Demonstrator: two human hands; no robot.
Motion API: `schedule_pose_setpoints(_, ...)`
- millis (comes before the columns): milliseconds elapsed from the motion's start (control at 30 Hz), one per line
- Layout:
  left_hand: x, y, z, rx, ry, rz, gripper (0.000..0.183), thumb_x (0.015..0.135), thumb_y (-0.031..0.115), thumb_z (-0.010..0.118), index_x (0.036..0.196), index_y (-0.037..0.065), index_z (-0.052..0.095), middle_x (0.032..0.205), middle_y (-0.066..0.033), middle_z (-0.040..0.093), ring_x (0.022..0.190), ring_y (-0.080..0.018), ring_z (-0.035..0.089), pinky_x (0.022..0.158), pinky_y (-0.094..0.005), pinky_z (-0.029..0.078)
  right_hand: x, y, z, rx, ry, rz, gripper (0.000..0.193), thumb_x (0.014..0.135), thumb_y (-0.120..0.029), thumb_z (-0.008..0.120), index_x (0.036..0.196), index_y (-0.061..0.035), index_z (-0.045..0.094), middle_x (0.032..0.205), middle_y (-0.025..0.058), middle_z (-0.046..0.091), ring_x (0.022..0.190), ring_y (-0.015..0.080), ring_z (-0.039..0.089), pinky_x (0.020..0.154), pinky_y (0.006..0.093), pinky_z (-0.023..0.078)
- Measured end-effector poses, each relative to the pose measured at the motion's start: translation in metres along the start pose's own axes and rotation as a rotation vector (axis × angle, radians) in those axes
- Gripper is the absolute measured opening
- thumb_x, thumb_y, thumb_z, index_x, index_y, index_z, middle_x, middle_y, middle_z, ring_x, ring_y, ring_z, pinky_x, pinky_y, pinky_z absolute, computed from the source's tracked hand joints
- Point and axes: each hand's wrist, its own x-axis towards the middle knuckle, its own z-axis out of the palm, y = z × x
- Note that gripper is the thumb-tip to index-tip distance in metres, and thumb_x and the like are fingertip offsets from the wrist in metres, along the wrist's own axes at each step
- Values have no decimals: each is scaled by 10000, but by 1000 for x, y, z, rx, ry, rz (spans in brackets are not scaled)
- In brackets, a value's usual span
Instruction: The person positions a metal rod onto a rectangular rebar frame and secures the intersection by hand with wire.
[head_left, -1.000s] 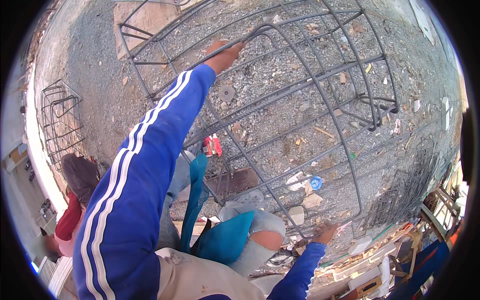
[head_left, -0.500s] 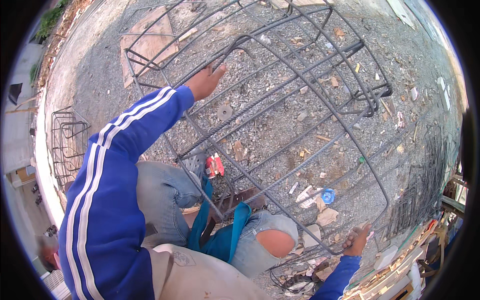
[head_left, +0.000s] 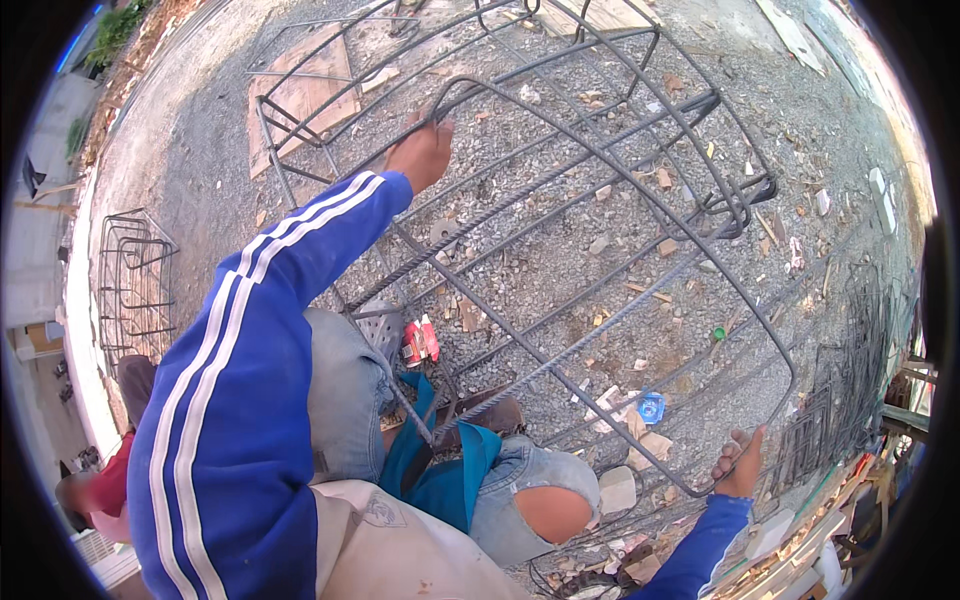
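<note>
A large rectangular stirrup of bent steel bar stands across a long cage of ribbed reinforcing bars. Near its upper left corner, my left hand has its fingers curled round the bar. My right hand grips the same stirrup at its lower right corner, fingers bent about the rod. More stirrups are bunched at the cage's far right end. The near ends of the ribbed bars come down by my knees, next to a teal cloth strap.
Gravel ground carries scattered scraps, a red and white packet and a blue lid. A wooden board lies at the far left. Smaller bar frames stand at left; timber pieces are piled lower right. Another person is at the left edge.
The stirrup has shifted slightly to the right, with both hands moving along with it. My left fingers are more closed on the bar. More of the person at the left edge shows.
</note>
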Motion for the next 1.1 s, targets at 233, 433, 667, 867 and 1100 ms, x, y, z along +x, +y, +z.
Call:
schedule_pose_setpoints(233, -6, -26, 16, -51, 66, 8, 544, 988, 373, 402, 1372, -12, 392, 1233, -340, 536, 1183, -462, 505, 1027, -455, 379, 17, -11, 27, 48, -93, -133, 649, 889, -715, 405, 1054, -96, 508, 592, -1, 519, 399, 94, 468, 344, 266, 394)
schedule_pose_setpoints(433, 27, -75, 7, 14, 76, -174, 546, 897, 248, 548, 1344, -13, 376, 1140, -334, 560, 1045, -501, 567, 894, -527, 466, -7, 6, 55, 76, -220, -190, 649, 906, -700, 386, 1034, -77, 512, 540, 12, 507, 376, 106, 452, 351, 272, 386)
schedule_pose_setpoints(667, 2, -63, 7, 86, 348, 46, 797, 886, 402, 580, 1442, -52, 235, 1439, -319, 312, 1330, -453, 337, 1094, -479, 304, 43, 25, 90, 51, -121, -178, 667, 908, -698, 382, 1047, -59, 514, 568, 43, 533, 369, 118, 441, 337, 269, 351)
schedule_pose_setpoints(867, -70, -21, -9, 311, 32, 472, 632, 943, 413, 519, 1382, -22, 390, 1423, -274, 368, 1347, -406, 339, 1099, -460, 292, 40, 10, 82, 10, -151, -155, 697, 899, -717, 366, 1054, -55, 517, 598, 56, 548, 360, 114, 426, 326, 269, 346)
schedule_pose_setpoints(1100, -5, -9, -102, -289, 384, 445, 216, 930, 176, 587, 1018, -6, 662, 922, -147, 676, 842, -217, 646, 743, -329, 490, 18, 3, 100, 30, -100, -101, 708, 898, -721, 358, 1075, -53, 514, 624, 58, 555, 352, 111, 408, 312, 257, 329)
